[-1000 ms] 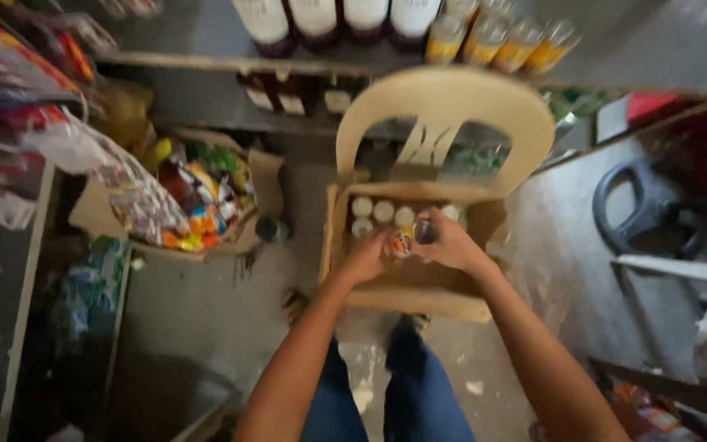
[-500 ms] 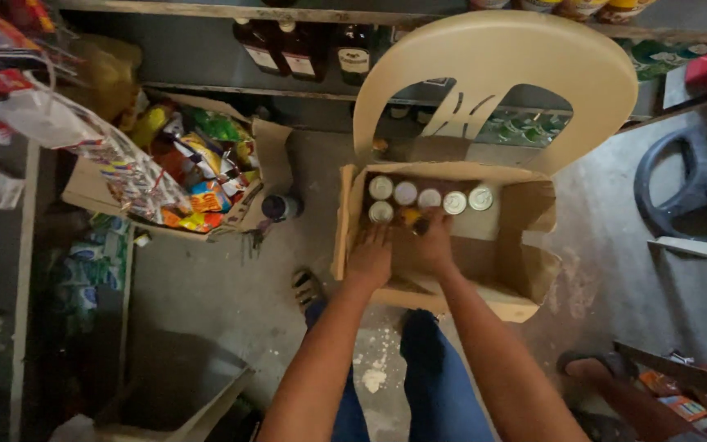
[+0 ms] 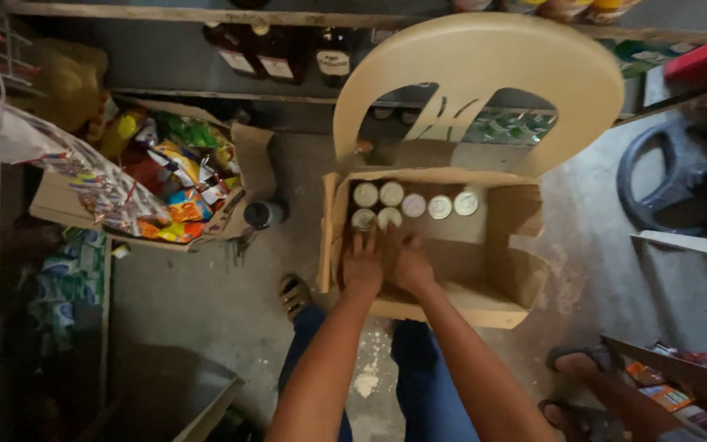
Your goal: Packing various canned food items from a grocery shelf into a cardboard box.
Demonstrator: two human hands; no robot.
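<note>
— What's on my feed, left to right?

— At upper left, an open cardboard box of bright snack packets (image 3: pixel 177 184). At centre, my left hand (image 3: pixel 363 266) and right hand (image 3: pixel 409 263) reach palm-down into the brown cardboard carton (image 3: pixel 484 299) on the cream plastic chair (image 3: pixel 484 74).

— Gripping?

— I cannot tell; the fingers are hidden beside the round metal-lidded jars (image 3: pixel 413 205).

— Step?

— Handling jars in the carton, I'd judge. Next needs a firm hold on one lid.

A beige plastic chair (image 3: pixel 484 74) stood on a dim grey concrete floor (image 3: pixel 198 303) below a bottle-lined wooden shelf (image 3: pixel 165 15).
</note>
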